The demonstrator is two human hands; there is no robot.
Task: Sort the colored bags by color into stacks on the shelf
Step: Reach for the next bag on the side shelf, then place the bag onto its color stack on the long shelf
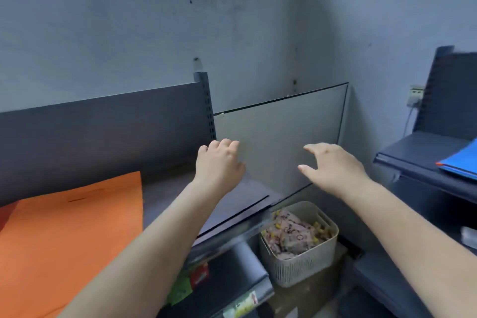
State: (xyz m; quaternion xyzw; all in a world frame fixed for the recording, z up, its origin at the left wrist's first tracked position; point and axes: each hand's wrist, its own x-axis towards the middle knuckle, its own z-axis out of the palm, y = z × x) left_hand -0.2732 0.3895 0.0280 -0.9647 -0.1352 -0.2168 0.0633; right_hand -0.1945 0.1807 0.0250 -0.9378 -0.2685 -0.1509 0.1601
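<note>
Grey wall (pixel 129 33) fills most of my view, with a pale panel (pixel 278 137) leaning against it in the corner. Dark shelf (pixel 165 188) runs along the left, its back board upright behind it.

Orange bag (pixel 69 240) lies flat on that shelf at lower left — the biggest coloured thing I can see. A sliver of a red bag (pixel 6 214) pokes out at its left edge; I can't tell whether it sits under or beside the orange one.

Second dark shelf (pixel 413 157) stands at the right, carrying a blue bag (pixel 462 160) with a thin orange-red edge showing at its near corner.

Cream basket (pixel 299 263) sits low between the two shelves, filled with small patterned packets (pixel 291 235).

Both arms reach forward, holding nothing. Left hand (pixel 219 165) hovers over the shelf's right end, fingers loosely curled downward. Right hand (pixel 333 165) hangs above the gap — fingers spread and slightly bent, thumb out to the side, touching nothing that I can see.
</note>
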